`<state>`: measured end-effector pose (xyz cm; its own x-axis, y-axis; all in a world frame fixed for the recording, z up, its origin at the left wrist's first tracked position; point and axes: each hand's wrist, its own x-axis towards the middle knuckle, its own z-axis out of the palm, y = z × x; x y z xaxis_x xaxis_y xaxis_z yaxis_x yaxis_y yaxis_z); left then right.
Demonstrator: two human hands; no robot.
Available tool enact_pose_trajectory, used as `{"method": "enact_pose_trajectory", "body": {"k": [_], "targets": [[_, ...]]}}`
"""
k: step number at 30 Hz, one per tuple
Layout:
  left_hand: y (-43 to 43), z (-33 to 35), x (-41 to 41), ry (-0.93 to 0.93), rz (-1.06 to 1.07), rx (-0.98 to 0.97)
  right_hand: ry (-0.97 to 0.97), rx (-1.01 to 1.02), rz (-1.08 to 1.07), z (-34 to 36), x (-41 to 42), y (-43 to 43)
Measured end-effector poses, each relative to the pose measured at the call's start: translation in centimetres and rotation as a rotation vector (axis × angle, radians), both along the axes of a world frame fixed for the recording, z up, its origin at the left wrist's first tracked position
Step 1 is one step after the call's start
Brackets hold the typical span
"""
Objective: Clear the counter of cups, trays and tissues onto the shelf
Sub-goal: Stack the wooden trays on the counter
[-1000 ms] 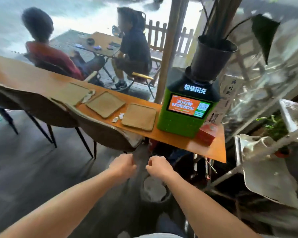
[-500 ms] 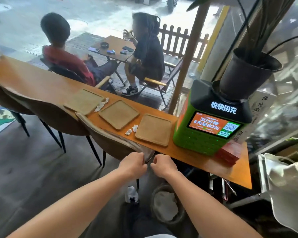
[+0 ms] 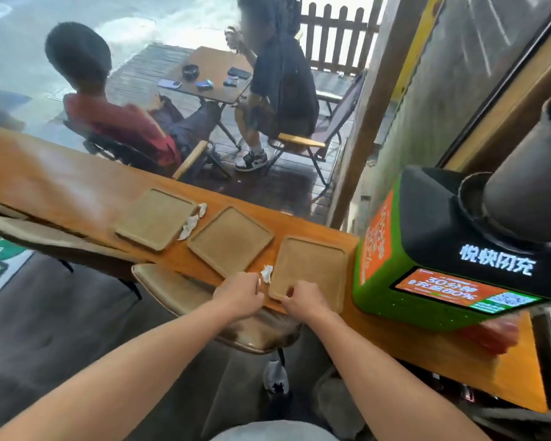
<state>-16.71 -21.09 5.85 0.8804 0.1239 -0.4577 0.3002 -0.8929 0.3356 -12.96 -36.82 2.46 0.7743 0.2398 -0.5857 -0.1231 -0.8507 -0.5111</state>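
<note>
- On tabletop [image 3: 77, 186]: 3 flat wooden trays in a row.
- Far-left pos.: left tray [image 3: 155, 222], then mid tray [image 3: 229, 240], w/ crumpled tissues [image 3: 190, 224] between them.
- Next: right tray [image 3: 314, 268], just beside green charger box [image 3: 395, 281].
- Small tissue scrap [image 3: 267, 273] between mid & right trays.
- R hand [image 3: 304, 303]: grip clamped on right tray's near corner.
- L hand [image 3: 239, 296]: fingers curled at tabletop edge near the scrap; can't tell if grip holds anything.

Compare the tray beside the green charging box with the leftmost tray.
The right tray has the right hand pinching its near corner; the left tray is untouched. The right tray lies beside the green charging box; the left tray ends the row. One tissue scrap lies by the right tray; several tissue scraps flank the left tray. Both are tan, rimmed and empty.
</note>
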Motion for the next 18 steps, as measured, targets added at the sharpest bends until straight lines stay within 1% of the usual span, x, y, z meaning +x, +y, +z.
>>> {"method": "enact_pose_trajectory", "body": {"k": [5, 9, 12, 18], "targets": [[4.9, -1.0, 1.7, 0.060, 0.032, 0.031, 0.047, -0.003, 0.031, -0.4, 1.8, 3.5], [8.7, -2.1, 3.1, 0.082, 0.024, 0.021, 0.055, -0.019, 0.051, -1.2, 3.0, 6.6], [11.5, -3.2, 4.5, 0.101, -0.007, 0.007, 0.075, -0.043, -0.019, -1.9, 4.3, 9.3], [18.2, -5.5, 8.6, 0.124, -0.162, -0.020, 0.109, -0.062, -0.192, -2.2, 6.3, 15.6]]}}
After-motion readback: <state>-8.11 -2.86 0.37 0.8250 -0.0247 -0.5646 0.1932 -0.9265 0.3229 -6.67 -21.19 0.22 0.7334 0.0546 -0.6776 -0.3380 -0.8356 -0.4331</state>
